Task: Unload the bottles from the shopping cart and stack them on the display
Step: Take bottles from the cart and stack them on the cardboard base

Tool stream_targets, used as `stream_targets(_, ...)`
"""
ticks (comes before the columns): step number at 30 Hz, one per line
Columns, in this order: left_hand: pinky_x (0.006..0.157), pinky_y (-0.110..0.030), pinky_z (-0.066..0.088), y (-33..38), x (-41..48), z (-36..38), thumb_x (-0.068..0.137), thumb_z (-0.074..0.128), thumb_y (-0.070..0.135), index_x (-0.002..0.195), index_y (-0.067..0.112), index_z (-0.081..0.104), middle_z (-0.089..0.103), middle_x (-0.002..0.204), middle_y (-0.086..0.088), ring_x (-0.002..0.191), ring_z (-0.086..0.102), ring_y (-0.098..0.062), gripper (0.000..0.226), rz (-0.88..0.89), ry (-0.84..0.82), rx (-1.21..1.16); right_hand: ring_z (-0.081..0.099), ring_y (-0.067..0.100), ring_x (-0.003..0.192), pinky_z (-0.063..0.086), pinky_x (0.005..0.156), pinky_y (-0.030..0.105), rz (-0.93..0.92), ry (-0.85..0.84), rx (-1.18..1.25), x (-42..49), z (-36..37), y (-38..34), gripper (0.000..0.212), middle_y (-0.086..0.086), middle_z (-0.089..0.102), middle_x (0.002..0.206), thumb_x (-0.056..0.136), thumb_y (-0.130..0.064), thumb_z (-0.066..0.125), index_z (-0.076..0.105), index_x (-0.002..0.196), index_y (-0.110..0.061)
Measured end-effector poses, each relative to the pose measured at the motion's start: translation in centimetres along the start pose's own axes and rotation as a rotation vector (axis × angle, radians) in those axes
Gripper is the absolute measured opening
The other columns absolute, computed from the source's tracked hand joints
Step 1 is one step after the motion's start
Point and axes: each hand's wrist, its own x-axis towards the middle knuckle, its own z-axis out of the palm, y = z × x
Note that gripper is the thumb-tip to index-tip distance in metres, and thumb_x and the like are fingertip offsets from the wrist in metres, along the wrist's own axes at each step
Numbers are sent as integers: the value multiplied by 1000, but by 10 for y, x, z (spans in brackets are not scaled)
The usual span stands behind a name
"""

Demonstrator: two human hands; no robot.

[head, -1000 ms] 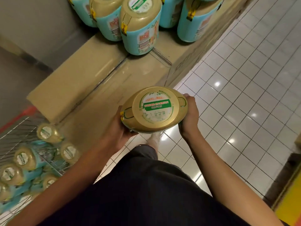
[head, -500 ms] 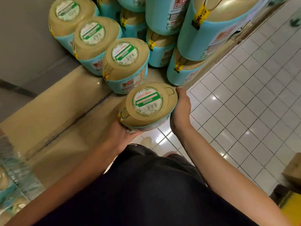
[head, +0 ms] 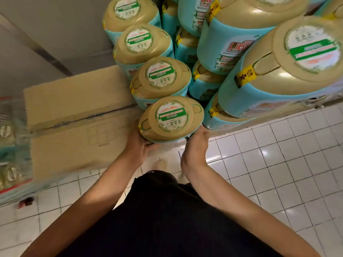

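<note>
A teal bottle with a gold cap and a green-and-white round label (head: 170, 118) stands at the near end of a row of like bottles (head: 160, 79) on the cardboard display base (head: 78, 115). My left hand (head: 138, 145) grips its left side and my right hand (head: 195, 147) grips its right side. More bottles (head: 289, 67) are stacked higher to the right. The shopping cart (head: 11, 145) with several bottles is a blur at the left edge.
White tiled floor (head: 278, 164) runs to the right and below. A grey wall (head: 46, 34) stands behind the display. My dark clothing (head: 167, 219) fills the bottom middle, with a shoe (head: 161, 164) showing below the bottle.
Both hands carried the bottle forward from over the floor to the near end of the row on the cardboard base. The view swung toward the stack.
</note>
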Motion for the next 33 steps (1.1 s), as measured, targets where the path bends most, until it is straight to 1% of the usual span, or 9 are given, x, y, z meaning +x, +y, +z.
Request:
stream_targets(2,90,-45,57,-2,-1,7,108,41,44,105,35,71,80,91,15,109,68,-22,31,-7,94,-50,63,6,93,53,74,17,46,-37,14,5,-8,-3,8,-4,64,103,109,-18,47,55,111,-18)
stream_targets(4,90,-45,57,-4,-4,13,107,41,47,105,36,71,80,92,16,111,67,-21,32,6,126,-71,61,7,85,55,67,16,99,-57,29,7,-14,-5,13,-2,60,97,109,-12,43,52,104,-20)
stream_targets(10,65,-31,61,-9,-24,18,106,38,52,110,37,72,80,106,11,112,71,-21,37,73,121,-56,61,12,79,56,72,25,174,-159,36,3,-34,-3,11,0,58,85,104,-7,43,50,109,-12)
stream_targets(15,80,-40,64,-25,-47,-18,108,41,52,121,26,71,76,118,2,114,70,-15,42,175,154,-99,52,22,83,51,88,36,269,-264,-52,-17,-40,9,16,6,54,80,100,0,43,54,97,-10)
stream_targets(18,95,-46,60,-40,-69,-60,108,46,44,123,21,69,71,122,-2,116,68,-20,36,222,187,-88,58,21,81,54,96,39,383,-419,-236,-43,-32,25,17,7,58,83,101,-3,45,59,101,-11)
stream_targets(21,92,-40,61,-61,-101,-118,108,44,42,123,17,67,73,119,-2,112,70,-22,37,276,211,-64,68,23,91,56,101,42,397,-617,-462,-70,-17,47,19,8,68,91,99,-3,48,65,103,-9)
stream_targets(25,85,-36,60,-89,-150,-208,106,45,46,120,20,69,74,115,-3,109,72,-21,38,336,276,-111,71,21,91,60,85,34,256,-787,-636,-109,12,83,21,10,73,99,101,-4,48,67,105,-9)
stream_targets(29,87,-38,59,-116,-193,-302,96,50,56,113,31,73,75,114,0,108,73,-21,38,358,379,-154,70,20,90,58,81,31,150,-893,-745,-155,49,132,23,8,73,97,104,-3,44,67,106,-9)
stream_targets(33,87,-36,60,-140,-233,-387,95,49,55,118,24,69,75,114,-1,106,73,-20,45,382,493,-184,74,19,93,60,76,24,64,-995,-864,-202,87,186,22,1,79,96,105,-4,48,68,110,-9)
